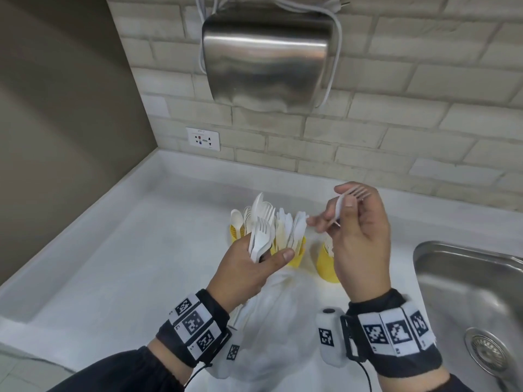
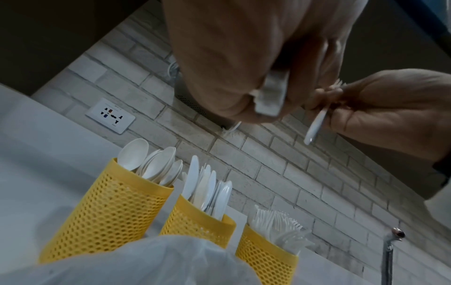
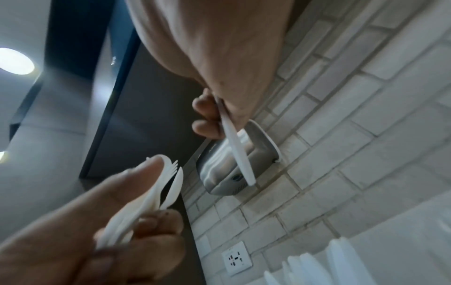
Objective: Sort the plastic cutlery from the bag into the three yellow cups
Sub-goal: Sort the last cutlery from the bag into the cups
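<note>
Right hand pinches a white fork, seemingly near upright, tines up; left hand grips a cutlery bundle.

Both forearms are raised side by side. The left hand is curled round a cutlery bundle; a fork is pinched between thumb and fingers of the right hand.
</note>
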Motion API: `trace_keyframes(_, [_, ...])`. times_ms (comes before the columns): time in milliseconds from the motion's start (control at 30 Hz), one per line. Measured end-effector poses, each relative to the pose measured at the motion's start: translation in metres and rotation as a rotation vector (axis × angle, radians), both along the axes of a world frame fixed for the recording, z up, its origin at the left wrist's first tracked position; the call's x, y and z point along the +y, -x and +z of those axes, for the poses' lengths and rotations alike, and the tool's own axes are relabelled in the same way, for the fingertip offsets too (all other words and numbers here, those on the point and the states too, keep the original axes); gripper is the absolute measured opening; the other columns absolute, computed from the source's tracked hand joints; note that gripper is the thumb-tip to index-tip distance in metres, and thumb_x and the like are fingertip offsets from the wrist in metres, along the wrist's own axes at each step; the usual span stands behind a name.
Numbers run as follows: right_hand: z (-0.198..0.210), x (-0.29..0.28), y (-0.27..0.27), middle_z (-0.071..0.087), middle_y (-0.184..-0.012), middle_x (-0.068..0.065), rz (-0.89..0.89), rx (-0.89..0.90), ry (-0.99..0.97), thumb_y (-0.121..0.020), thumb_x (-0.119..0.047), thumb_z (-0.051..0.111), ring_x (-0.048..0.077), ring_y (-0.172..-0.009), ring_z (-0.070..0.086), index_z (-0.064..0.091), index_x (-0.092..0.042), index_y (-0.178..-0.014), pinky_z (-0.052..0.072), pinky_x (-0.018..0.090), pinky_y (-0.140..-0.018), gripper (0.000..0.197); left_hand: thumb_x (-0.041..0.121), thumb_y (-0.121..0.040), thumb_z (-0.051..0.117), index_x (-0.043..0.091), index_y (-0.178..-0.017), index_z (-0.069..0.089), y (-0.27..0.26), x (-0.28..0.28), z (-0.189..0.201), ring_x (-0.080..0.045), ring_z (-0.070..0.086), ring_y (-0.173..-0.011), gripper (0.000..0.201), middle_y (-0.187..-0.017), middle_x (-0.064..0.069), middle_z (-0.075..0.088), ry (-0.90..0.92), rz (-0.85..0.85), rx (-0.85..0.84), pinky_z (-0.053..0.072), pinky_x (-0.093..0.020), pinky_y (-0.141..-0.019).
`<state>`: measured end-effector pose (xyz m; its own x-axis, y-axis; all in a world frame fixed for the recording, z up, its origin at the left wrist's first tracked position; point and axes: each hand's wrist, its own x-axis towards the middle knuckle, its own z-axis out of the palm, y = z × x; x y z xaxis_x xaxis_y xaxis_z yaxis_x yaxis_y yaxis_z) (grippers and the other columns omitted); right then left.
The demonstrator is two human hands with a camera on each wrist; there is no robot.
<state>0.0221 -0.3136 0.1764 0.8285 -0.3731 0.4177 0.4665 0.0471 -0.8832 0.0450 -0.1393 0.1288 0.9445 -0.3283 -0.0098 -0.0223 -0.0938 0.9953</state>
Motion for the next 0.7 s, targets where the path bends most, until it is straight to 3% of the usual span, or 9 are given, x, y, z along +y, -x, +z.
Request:
trace_keyframes(133, [-0.005, 0.009, 0.008, 0.042, -0.063, 0.018, 0.107, 0.145, 0.299, -0.098, -0.015, 0.067, 0.023, -0.053, 0.036, 0.065, -0.022, -0.109, 0.036, 0.032, -0.052, 0.014, 0.024, -0.088, 0.080, 0.020, -0.070, 0.051, -0.002, -0.004, -0.003, -0.008, 0.040, -0.040, 0.035, -0.050, 0.011, 0.044, -0.025, 0.005, -0.087, 0.034, -0.022, -0.045])
trace_keyframes(233, [-0.010, 0.022, 0.009, 0.035, -0.051, -0.009, 0.092, 0.165, 0.481, -0.088, -0.018, 0.079, 0.006, -0.048, 0.033, 0.067, -0.024, -0.094, 0.033, 0.016, -0.053, 0.015, 0.009, -0.090, 0.076, 0.023, -0.090, 0.069, -0.001, -0.009, 0.001, -0.003, 0.048, -0.048, 0.015, -0.058, 0.014, 0.059, 0.004, -0.013, -0.124, 0.039, -0.015, -0.050])
trace_keyframes(333, [-0.011, 0.026, 0.004, 0.050, -0.051, -0.020, 0.055, 0.164, 0.481, -0.091, -0.009, 0.075, 0.002, -0.049, 0.049, 0.066, -0.016, -0.090, 0.035, 0.008, -0.055, 0.011, 0.013, -0.088, 0.076, 0.024, -0.095, 0.072, -0.002, -0.009, -0.001, -0.009, 0.048, -0.051, 0.013, -0.061, 0.007, 0.058, 0.000, -0.019, -0.138, 0.040, -0.020, -0.051])
trace_keyframes(400, [-0.013, 0.023, 0.003, 0.053, -0.060, -0.021, 0.037, 0.145, 0.408, -0.094, -0.007, 0.070, 0.003, -0.053, 0.050, 0.063, -0.016, -0.091, 0.038, 0.012, -0.056, 0.012, 0.019, -0.089, 0.077, 0.025, -0.094, 0.068, -0.003, -0.006, -0.004, -0.005, 0.043, -0.044, 0.012, -0.057, 0.011, 0.050, 0.002, -0.010, -0.114, 0.036, -0.016, -0.047])
trace_keyframes(533, [-0.015, 0.020, 0.001, 0.052, -0.068, -0.010, 0.037, 0.141, 0.259, -0.096, -0.014, 0.066, 0.012, -0.058, 0.048, 0.055, -0.024, -0.095, 0.043, 0.032, -0.058, 0.015, 0.015, -0.094, 0.073, 0.025, -0.098, 0.065, -0.002, -0.004, -0.004, 0.007, 0.053, -0.046, 0.013, -0.058, 0.023, 0.059, 0.006, -0.031, -0.143, 0.038, -0.008, -0.047])
trace_keyframes(600, [-0.015, 0.021, 0.000, 0.060, -0.073, -0.010, 0.090, 0.177, 0.302, -0.095, -0.015, 0.070, 0.011, -0.062, 0.056, 0.057, -0.022, -0.096, 0.050, 0.029, -0.061, 0.015, 0.016, -0.094, 0.073, 0.019, -0.108, 0.069, -0.002, -0.005, -0.002, 0.008, 0.056, -0.050, 0.014, -0.063, 0.023, 0.064, 0.012, -0.041, -0.155, 0.039, -0.007, -0.050])
trace_keyframes(700, [-0.021, 0.022, -0.002, 0.065, -0.076, -0.003, 0.104, 0.179, 0.380, -0.095, -0.026, 0.067, 0.017, -0.067, 0.061, 0.060, -0.021, -0.091, 0.054, 0.037, -0.062, 0.010, 0.019, -0.093, 0.074, 0.024, -0.111, 0.070, -0.002, -0.006, -0.002, 0.006, 0.059, -0.056, 0.019, -0.073, 0.019, 0.069, -0.003, -0.048, -0.157, 0.042, -0.009, -0.054])
